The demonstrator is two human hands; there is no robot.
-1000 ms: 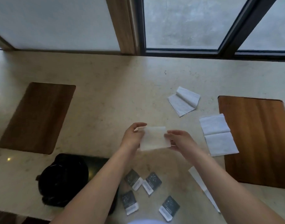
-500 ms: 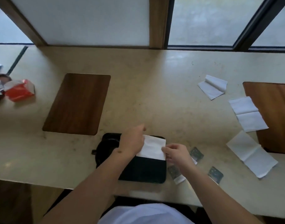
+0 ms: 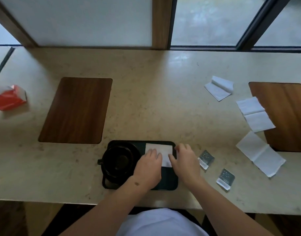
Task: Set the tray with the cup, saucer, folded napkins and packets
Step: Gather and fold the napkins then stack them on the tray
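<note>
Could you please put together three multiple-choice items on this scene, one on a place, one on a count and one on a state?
1. Where does the black cup stand?
A. on the left part of the black tray
B. on the left wooden mat
C. beside the red pack

2. How many dark packets show on the counter to the right of the tray?
A. none
B. two
C. five

3. How is the folded napkin on the tray?
A. crumpled into a ball
B. lifted high above the tray
C. lying flat with both hands on it

Key: 1 A, the cup sits at the tray's left end. 2 B, one packet and another packet lie there. 3 C, the left hand and right hand rest on the flat napkin.
</note>
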